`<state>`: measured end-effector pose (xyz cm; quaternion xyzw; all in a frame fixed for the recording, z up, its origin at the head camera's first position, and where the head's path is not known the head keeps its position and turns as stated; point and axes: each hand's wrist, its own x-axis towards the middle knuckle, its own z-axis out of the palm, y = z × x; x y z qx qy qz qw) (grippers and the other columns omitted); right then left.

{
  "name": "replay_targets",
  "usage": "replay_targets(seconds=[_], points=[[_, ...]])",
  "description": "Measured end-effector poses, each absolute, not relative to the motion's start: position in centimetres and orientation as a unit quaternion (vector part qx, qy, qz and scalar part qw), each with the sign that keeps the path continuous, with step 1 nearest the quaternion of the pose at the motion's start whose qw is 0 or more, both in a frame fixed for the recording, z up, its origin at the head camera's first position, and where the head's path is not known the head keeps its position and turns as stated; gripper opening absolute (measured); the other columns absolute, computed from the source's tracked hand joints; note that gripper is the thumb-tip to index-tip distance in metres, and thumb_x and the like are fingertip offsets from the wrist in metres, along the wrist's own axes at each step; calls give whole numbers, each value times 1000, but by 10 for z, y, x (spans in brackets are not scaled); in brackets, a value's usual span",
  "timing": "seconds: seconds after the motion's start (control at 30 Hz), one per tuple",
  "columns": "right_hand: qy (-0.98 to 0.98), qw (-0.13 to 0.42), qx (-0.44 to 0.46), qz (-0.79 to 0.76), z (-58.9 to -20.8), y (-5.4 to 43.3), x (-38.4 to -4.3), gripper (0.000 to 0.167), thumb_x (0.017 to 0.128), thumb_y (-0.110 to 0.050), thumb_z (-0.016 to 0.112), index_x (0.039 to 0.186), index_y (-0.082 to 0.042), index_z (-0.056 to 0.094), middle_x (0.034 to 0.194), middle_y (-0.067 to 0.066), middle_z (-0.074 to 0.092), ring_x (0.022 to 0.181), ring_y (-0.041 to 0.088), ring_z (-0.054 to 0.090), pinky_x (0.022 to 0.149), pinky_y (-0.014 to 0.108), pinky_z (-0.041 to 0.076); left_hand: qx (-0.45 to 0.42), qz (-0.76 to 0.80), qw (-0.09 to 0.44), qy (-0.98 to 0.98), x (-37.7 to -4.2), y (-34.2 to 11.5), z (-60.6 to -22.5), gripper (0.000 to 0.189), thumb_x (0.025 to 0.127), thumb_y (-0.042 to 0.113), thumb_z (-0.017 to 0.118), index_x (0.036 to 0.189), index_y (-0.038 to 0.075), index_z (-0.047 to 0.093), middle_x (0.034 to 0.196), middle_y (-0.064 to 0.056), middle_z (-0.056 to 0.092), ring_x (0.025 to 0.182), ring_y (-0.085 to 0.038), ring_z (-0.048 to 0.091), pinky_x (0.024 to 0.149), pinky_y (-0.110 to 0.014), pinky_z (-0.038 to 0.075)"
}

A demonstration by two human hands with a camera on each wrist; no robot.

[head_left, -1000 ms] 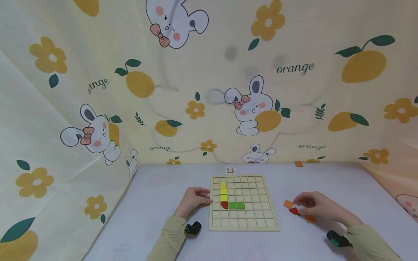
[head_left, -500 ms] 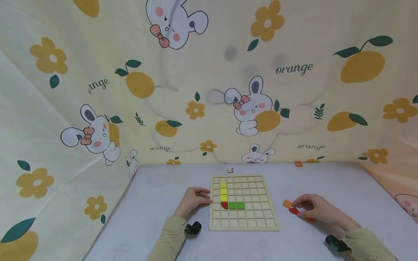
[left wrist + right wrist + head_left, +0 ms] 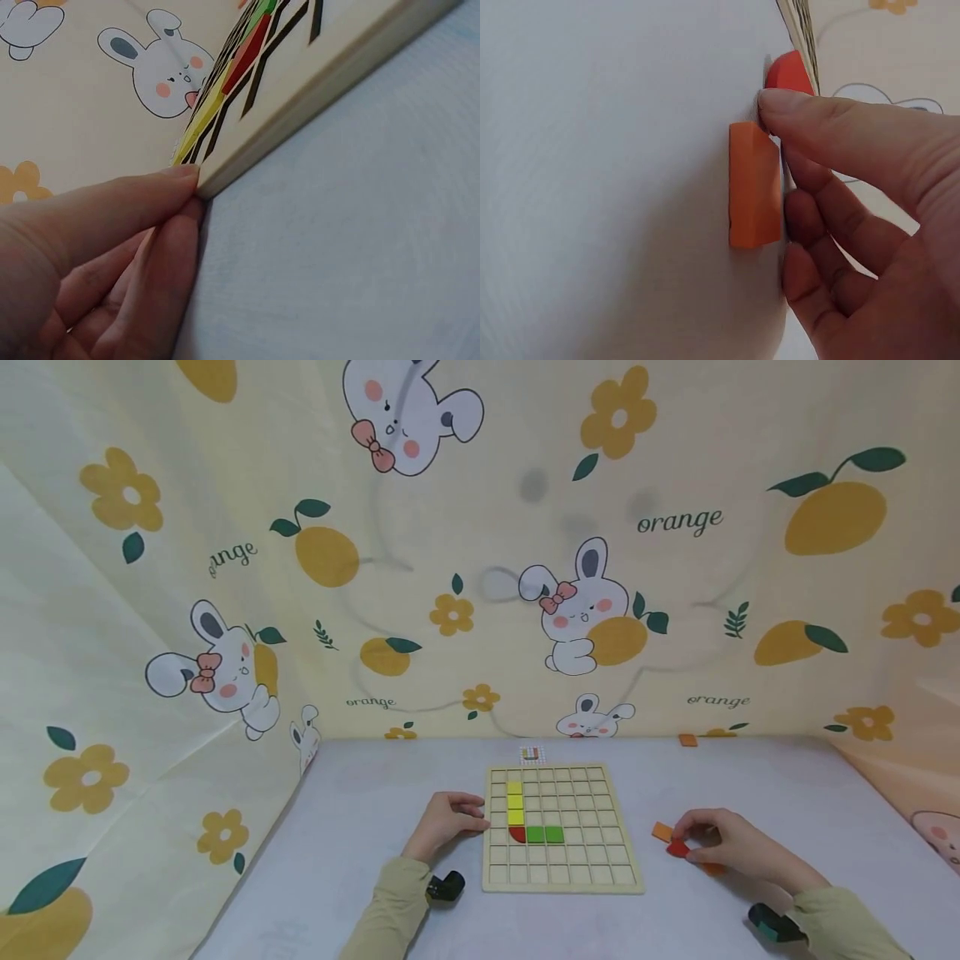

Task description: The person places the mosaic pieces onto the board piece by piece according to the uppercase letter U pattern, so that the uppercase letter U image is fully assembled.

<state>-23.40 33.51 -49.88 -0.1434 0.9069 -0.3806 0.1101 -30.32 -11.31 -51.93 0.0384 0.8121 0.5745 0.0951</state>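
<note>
My left hand pinches the left edge of a wooden grid board, its thumb at the rim in the left wrist view. Laid in the board's cells are several yellow tiles, a red quarter-round tile and two green tiles, together forming an L. Right of the board, my right hand holds a second red rounded tile between thumb and index finger, low over the table. An orange tile lies just beyond the fingertips, and another orange tile sits beneath the hand.
A small pattern card with a coloured U shape lies behind the board. One more orange tile is at the table's far edge, against the printed cloth backdrop. Both wrists wear black cameras.
The right hand's fingers have closed in on the red tile, which has shifted slightly. The left hand stays on the board's edge. The head view has shifted slightly.
</note>
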Motion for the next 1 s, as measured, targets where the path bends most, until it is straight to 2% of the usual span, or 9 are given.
replay_targets(seconds=[0.23, 0.47, 0.67, 1.0], points=[[897, 122, -162, -394, -498, 334, -237, 25, 79, -12, 77, 101, -11, 66, 98, 1, 63, 85, 16, 53, 74, 22, 49, 33, 568, 93, 817, -304, -113, -519, 38, 69, 6, 85, 104, 4, 70, 82, -4, 67, 72, -16, 62, 66, -28, 56], [871, 158, -195, -423, -496, 338, -240, 18, 86, -8, 69, 104, -8, 66, 100, 4, 64, 84, 13, 56, 75, 21, 50, 35, 564, 91, 820, -303, -112, -517, 38, 69, 7, 85, 105, 4, 70, 82, -4, 67, 73, -16, 62, 66, -29, 56], [858, 168, -218, -433, -492, 337, -241, 14, 89, -6, 65, 104, -7, 67, 100, 4, 66, 85, 14, 57, 76, 21, 50, 30, 560, 89, 823, -303, -112, -516, 38, 69, 8, 85, 104, 6, 71, 82, -3, 67, 73, -16, 62, 67, -28, 56], [851, 154, -206, -458, -470, 311, -251, 18, 91, -10, 64, 106, -1, 63, 101, 8, 65, 87, 26, 60, 74, 28, 54, 32, 576, 93, 812, -303, -113, -517, 38, 69, 5, 85, 104, 3, 70, 81, -5, 66, 72, -16, 63, 66, -29, 56]])
